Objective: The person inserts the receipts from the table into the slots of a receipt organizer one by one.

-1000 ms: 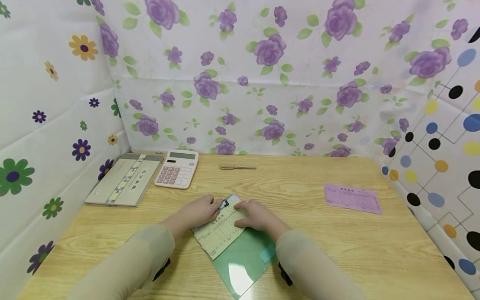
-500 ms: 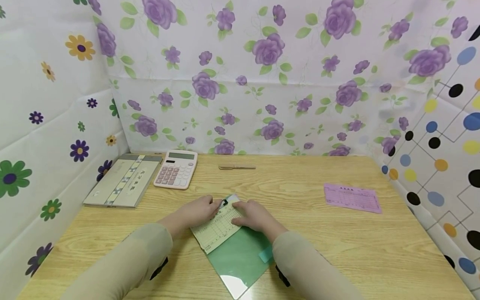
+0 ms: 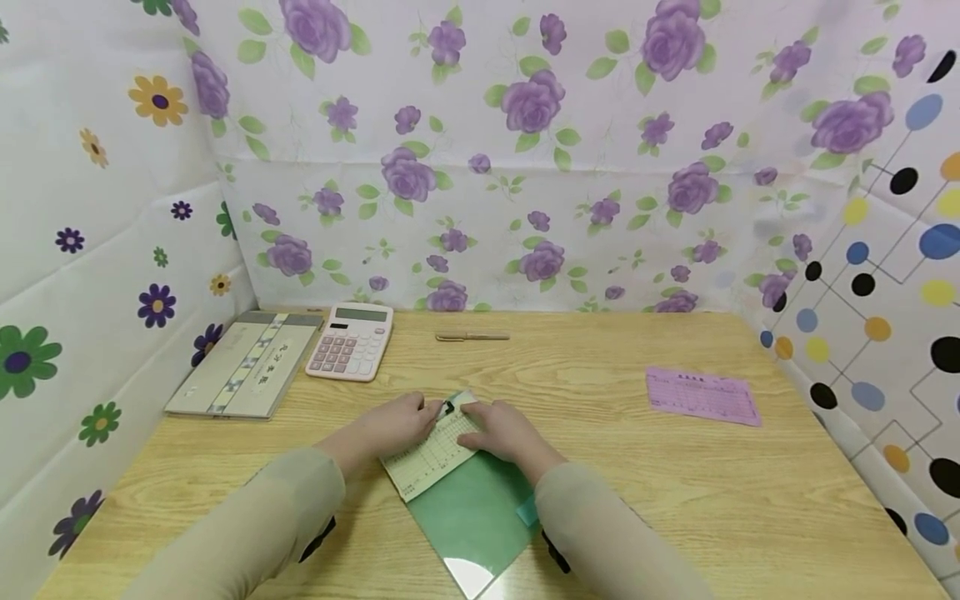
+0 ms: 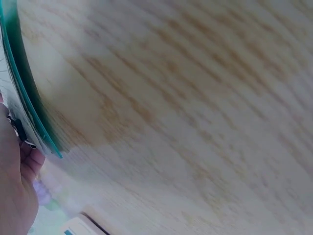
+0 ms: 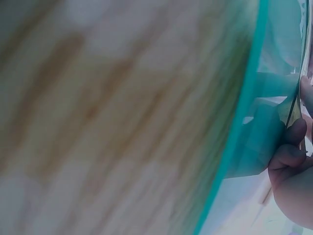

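A green folder [image 3: 472,510] lies slanted before me in the head view, with a small dark clip [image 3: 448,408] near its top end. Cream printed slips of paper [image 3: 431,462] lie over its upper part, close to the clip. My left hand [image 3: 405,422] grips the folder's upper left edge, its thumb by the clip; the left wrist view shows fingers [image 4: 33,161] round that edge. On the other side, my right hand [image 3: 501,431] pinches the slips at their upper right. The right wrist view shows its curled fingers [image 5: 288,159] next to the folder's teal edge [image 5: 238,122].
A pink calculator [image 3: 350,342] and flat cream books or albums [image 3: 247,364] lie at the back left of the wooden table [image 3: 600,500]. Further back is a tan pen [image 3: 472,336]. A pink printed slip [image 3: 702,396] rests at the right. Patterned cloth walls enclose the table.
The cream slips have shifted slightly up and left towards the clip, showing more of the green folder. Both hands keep their hold and have moved only a little.
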The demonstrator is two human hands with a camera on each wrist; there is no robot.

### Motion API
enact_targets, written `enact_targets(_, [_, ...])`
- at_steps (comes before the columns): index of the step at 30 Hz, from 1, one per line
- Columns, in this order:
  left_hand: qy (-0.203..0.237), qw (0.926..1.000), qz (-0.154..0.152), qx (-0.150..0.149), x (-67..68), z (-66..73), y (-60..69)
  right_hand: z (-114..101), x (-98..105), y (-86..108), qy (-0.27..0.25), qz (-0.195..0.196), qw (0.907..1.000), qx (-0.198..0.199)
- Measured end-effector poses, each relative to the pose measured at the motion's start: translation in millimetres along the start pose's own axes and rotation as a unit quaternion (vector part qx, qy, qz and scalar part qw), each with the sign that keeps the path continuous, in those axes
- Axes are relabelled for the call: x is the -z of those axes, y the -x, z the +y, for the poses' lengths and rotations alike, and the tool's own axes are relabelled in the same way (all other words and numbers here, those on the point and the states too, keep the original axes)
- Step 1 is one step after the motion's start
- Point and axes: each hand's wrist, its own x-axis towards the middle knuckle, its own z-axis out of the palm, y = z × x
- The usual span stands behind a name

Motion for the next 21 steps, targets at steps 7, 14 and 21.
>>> enact_targets(7, [-0.049, 0.9974, 0.037, -0.039, -6.4, -3.5, -0.1, -3, 0, -3.5, 0.009, -0.002, 0.9999, -0.01])
enact_targets(14, [-0.089, 0.994, 0.055, -0.034, -17.6, -3.0, 3.1, -2, 2, -1.5, -0.002, -0.011, 0.9999, 0.004])
enact_targets(21, [-0.115, 0.9918, 0.055, -0.006, -18.5, -0.8, 2.1, 14, 11, 4.4, -0.064, -0.001, 0.998, 0.0])
